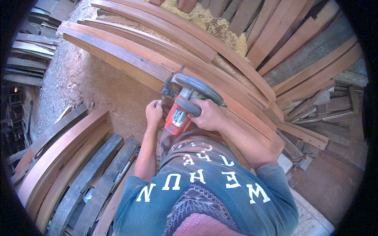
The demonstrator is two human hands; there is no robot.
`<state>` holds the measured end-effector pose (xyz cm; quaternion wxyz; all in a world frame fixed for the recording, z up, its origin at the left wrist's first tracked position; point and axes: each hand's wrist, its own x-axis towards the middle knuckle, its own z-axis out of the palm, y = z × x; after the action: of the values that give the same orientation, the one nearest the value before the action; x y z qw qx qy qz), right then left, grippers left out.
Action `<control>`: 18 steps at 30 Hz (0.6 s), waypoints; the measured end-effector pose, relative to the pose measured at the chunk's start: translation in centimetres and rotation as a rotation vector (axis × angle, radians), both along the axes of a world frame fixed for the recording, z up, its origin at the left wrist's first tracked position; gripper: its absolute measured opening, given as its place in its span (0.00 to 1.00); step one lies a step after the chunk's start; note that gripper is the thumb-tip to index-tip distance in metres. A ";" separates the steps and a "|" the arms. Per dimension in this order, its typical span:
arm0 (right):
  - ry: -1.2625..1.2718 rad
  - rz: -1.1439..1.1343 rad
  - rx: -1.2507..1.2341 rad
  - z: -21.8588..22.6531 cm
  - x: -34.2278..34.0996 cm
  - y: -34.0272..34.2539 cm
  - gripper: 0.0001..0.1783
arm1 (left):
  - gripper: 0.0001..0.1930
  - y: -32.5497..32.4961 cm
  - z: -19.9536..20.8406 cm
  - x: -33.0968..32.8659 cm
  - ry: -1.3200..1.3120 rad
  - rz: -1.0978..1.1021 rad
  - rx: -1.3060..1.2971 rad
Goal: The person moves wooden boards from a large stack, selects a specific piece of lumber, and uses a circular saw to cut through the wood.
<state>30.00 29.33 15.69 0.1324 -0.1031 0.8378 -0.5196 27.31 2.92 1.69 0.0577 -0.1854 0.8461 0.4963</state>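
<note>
A red circular saw [179, 116] with a grey round blade guard and a dark handle rests on the near wooden beam [126, 63], in front of my body. My right hand [208, 114] is wrapped round the saw's dark handle. Just left of the saw, my left hand [154, 112] is closed, its fingertips pinched together below a dark metal fitting [168, 88] at the saw's edge. What those fingers hold, if anything, is too small to make out. The blade is mostly hidden by the guard.
Several long curved planks [157, 27] lie side by side beyond the saw. Pale sawdust [204, 19] covers the ground behind them. More curved timbers [59, 153] stand at the lower left, and offcuts [334, 104] are heaped at the right.
</note>
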 end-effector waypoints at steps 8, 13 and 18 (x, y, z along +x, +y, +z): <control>0.014 0.006 0.004 0.0 0.1 0.0 0.16 | 0.14 -0.3 -0.6 -0.1 -0.005 -0.021 -0.061; 0.015 0.013 -0.021 0.0 0.1 0.1 0.16 | 0.14 -0.2 -0.6 -0.1 0.019 -0.006 -0.019; 0.023 0.012 -0.010 -0.3 0.1 0.0 0.16 | 0.14 -0.1 0.1 0.0 0.002 -0.026 -0.039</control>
<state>30.12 29.36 15.40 0.1254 -0.1145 0.8361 -0.5217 27.34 2.85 1.82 0.0594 -0.1749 0.8581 0.4790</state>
